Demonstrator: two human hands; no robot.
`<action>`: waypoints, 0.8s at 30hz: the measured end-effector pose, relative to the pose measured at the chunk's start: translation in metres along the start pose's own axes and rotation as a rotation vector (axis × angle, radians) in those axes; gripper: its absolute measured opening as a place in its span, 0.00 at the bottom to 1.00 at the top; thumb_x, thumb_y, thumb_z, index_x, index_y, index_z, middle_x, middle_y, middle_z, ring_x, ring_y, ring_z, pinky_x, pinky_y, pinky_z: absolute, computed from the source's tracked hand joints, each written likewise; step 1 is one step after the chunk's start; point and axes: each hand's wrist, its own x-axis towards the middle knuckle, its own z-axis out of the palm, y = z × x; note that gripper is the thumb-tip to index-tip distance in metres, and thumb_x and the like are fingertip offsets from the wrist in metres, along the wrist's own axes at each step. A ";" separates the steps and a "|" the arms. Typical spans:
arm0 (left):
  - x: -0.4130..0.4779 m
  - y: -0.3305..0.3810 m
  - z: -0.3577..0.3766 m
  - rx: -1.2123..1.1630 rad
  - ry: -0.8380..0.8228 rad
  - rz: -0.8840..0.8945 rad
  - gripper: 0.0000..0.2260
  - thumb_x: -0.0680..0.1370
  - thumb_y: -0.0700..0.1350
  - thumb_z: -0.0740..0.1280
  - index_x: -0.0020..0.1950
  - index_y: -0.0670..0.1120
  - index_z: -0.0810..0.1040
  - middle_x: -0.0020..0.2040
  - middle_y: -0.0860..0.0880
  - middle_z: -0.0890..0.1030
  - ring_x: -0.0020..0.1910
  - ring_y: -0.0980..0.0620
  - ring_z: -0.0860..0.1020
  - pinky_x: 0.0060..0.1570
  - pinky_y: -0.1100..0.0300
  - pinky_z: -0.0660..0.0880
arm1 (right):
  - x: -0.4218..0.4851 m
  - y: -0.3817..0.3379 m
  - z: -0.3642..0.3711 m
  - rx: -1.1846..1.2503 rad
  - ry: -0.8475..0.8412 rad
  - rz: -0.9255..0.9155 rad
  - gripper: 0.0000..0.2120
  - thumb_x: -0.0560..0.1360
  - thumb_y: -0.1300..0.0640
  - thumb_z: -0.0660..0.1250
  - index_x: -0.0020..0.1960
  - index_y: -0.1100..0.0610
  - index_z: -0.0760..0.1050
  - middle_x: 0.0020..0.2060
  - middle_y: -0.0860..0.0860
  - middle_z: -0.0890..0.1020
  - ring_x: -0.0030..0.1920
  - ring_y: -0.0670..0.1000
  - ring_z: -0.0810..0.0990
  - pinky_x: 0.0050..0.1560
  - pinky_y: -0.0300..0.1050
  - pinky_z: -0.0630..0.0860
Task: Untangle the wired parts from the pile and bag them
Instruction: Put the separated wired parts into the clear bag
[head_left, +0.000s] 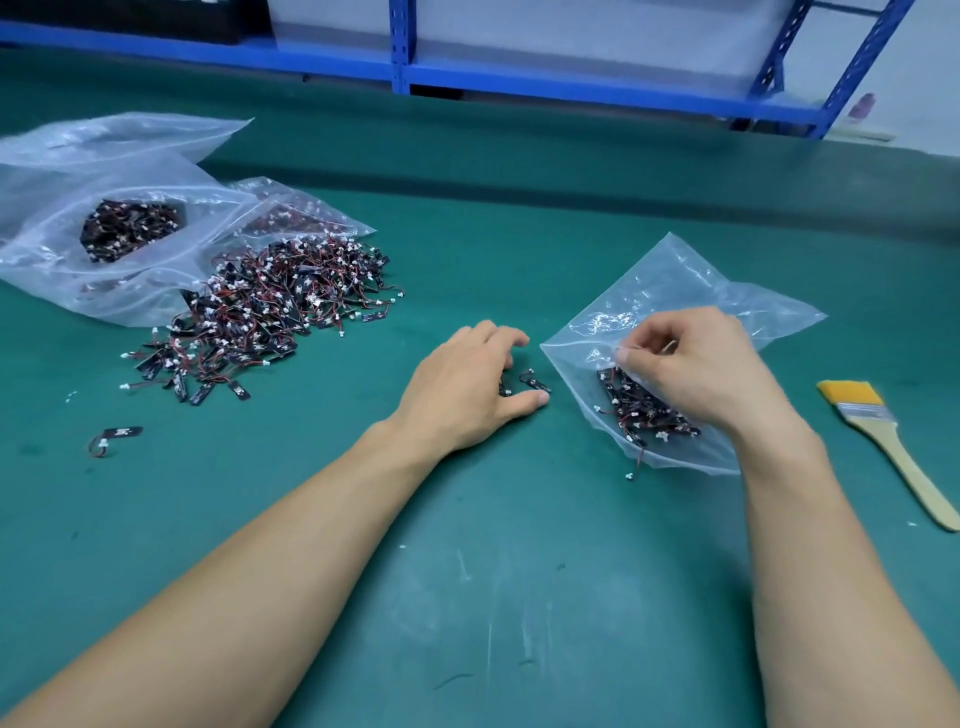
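Status: early, most of the work is left.

- Right grip: thumb and forefinger clamped on the top film of the small clear plastic bag, holding its mouth open toward the left grip.
- Bagged so far: a modest clump of black wired parts sits in the bag right under the right grip. One white connector on a lead pokes out of the bag edge, on the near side of that grip.
- Left grip: fingers curled down over a few loose black parts with red leads on the surface, thumb closing in from the near side. Reads as clamped on them. They lie between the two grips, just short of the bag mouth.
- Left to do: the big tangled pile of black parts, red wires and white plugs, well out to the left of the left grip and beyond it. It spills from a large clear plastic bag that holds more.
- One stray black part with a looped wire lies alone, far left of the left grip.

Surface: green mat, scuffed, white flecks on it. A wooden-handled flat brush with yellow bristles lies right of the right grip. Beyond both grips stands blue steel shelving.
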 end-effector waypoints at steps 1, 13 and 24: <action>0.001 0.002 0.002 0.022 0.005 -0.001 0.23 0.74 0.65 0.68 0.65 0.56 0.74 0.53 0.56 0.73 0.56 0.55 0.70 0.52 0.58 0.70 | 0.000 -0.001 0.001 0.010 0.018 0.010 0.07 0.73 0.53 0.74 0.36 0.50 0.82 0.30 0.44 0.81 0.32 0.38 0.76 0.32 0.35 0.69; -0.004 -0.012 -0.020 -0.074 0.202 -0.086 0.12 0.78 0.61 0.62 0.42 0.55 0.75 0.39 0.58 0.74 0.39 0.55 0.73 0.44 0.54 0.72 | -0.001 -0.008 0.017 0.177 0.084 -0.001 0.05 0.72 0.53 0.74 0.38 0.49 0.81 0.33 0.39 0.81 0.28 0.41 0.76 0.36 0.39 0.71; -0.022 -0.017 -0.040 0.176 -0.266 0.062 0.52 0.57 0.83 0.59 0.77 0.59 0.63 0.66 0.56 0.66 0.63 0.53 0.66 0.65 0.55 0.67 | 0.001 -0.003 0.022 0.122 0.058 -0.014 0.06 0.73 0.54 0.73 0.37 0.49 0.80 0.33 0.40 0.81 0.32 0.38 0.76 0.32 0.37 0.69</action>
